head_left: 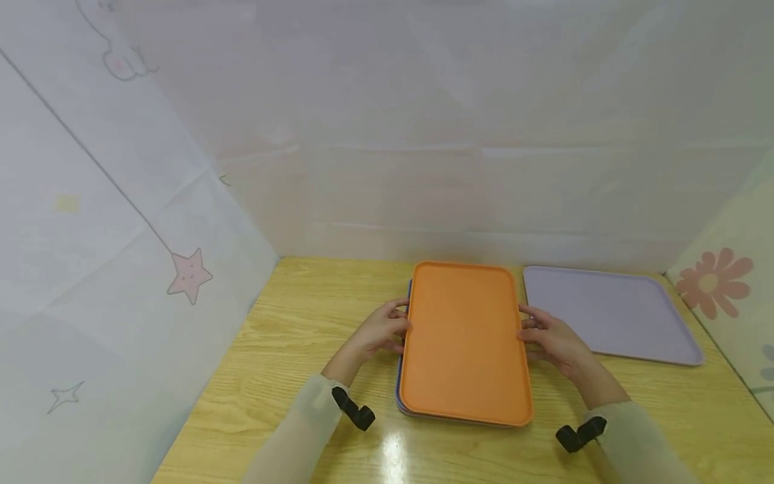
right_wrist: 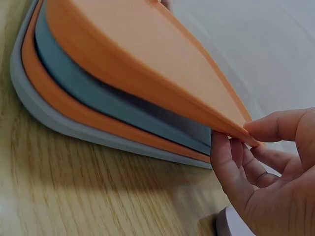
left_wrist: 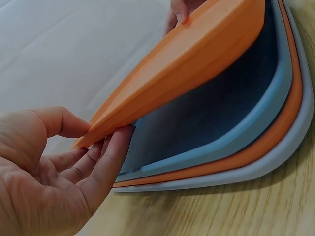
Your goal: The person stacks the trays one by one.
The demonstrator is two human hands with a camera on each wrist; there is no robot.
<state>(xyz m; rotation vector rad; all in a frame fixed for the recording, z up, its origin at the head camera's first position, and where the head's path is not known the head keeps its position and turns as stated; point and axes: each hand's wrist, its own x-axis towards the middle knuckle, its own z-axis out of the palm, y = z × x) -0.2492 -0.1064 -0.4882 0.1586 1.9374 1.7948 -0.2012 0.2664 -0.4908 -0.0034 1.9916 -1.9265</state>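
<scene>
An orange tray [head_left: 465, 343] is held by its two long edges, its far end raised above a stack of other trays. My left hand [head_left: 382, 329] pinches the left rim, thumb on top and fingers beneath, as the left wrist view shows. On the opposite rim my right hand [head_left: 553, 339] grips in the same way. Under the lifted tray lie a blue tray [left_wrist: 261, 118], a second orange tray [left_wrist: 266, 147] and a pale grey tray [left_wrist: 275, 164] at the bottom. In the right wrist view, the blue tray [right_wrist: 98, 93] shows below a gap.
A lilac tray [head_left: 611, 312] lies on the wooden table [head_left: 302, 323] to the right, close to my right hand. Pale patterned sheets [head_left: 387, 134] hang behind the table and along both sides.
</scene>
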